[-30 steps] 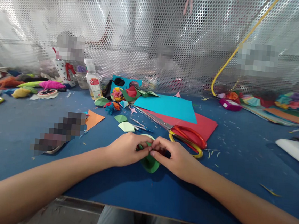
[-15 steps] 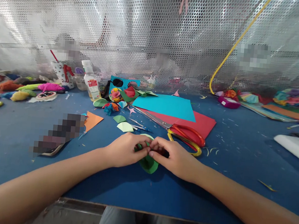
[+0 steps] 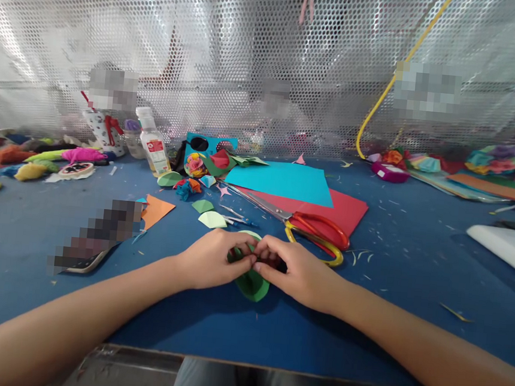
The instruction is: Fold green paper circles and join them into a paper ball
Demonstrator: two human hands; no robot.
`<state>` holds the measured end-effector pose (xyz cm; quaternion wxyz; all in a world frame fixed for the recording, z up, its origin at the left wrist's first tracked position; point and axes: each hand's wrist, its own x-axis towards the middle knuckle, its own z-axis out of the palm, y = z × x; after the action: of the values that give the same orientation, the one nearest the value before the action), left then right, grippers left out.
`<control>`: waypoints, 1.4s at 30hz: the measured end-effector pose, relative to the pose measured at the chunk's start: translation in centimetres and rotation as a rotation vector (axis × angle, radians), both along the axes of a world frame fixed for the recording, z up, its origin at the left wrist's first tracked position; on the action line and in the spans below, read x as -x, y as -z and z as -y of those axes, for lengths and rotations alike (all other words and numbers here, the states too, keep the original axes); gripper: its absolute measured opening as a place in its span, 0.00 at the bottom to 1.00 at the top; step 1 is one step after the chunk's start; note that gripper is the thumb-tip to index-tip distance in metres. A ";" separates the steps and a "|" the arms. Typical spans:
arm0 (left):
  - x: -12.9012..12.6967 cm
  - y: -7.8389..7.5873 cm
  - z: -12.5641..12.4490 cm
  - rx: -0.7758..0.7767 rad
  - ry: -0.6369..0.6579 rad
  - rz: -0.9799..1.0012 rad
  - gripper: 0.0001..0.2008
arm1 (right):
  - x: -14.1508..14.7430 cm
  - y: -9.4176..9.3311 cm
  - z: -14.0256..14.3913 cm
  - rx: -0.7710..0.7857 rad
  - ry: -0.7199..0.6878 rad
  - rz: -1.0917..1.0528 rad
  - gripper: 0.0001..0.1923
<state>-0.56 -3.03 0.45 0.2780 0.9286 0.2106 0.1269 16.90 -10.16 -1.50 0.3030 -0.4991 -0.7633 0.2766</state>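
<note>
Between both hands is a piece of green paper [image 3: 253, 286], curved and partly hidden by my fingers. My left hand [image 3: 215, 258] pinches it from the left, thumb and fingertips together. From the right, my right hand [image 3: 298, 271] pinches the same paper, its fingertips meeting those of the left. Just behind the hands lie a pale green paper wedge [image 3: 212, 220] and a darker green wedge [image 3: 203, 205]. Large scissors [image 3: 317, 231] with red and yellow handles rest behind my right hand, partly on red paper [image 3: 349, 208].
Blue paper [image 3: 285, 182] overlaps the red sheet. A phone [image 3: 95, 242] lies left, beside orange paper [image 3: 159, 209]. A bottle [image 3: 154, 145], a cup [image 3: 101, 128] and yarn [image 3: 83, 155] stand or lie along the perforated metal screen [image 3: 233, 53]. A white object [image 3: 505, 248] sits at right.
The whole view has shifted slightly, so most things appear a little further left. Both hands keep their pinch on the green paper, with hardly any visible movement.
</note>
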 end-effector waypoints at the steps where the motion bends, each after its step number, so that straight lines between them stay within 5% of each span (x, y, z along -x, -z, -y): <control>1: 0.0 0.0 0.0 -0.001 0.001 0.003 0.08 | 0.0 0.0 0.0 0.002 -0.001 0.001 0.03; 17: 0.0 0.2 -0.3 0.041 -0.014 0.017 0.11 | 0.3 0.1 -0.1 -0.038 0.138 0.096 0.02; 26: 0.1 0.8 -0.5 0.157 -0.054 0.188 0.14 | 0.1 0.4 -0.4 -0.134 0.172 -0.055 0.01; 42: 0.0 0.5 -0.1 0.193 -0.122 0.185 0.14 | 0.3 0.0 -0.2 -0.228 0.195 -0.103 0.04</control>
<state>-0.56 -2.91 -0.02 0.3759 0.8674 0.2513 0.2078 16.58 -9.95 -1.47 0.4219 -0.5181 -0.7212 0.1827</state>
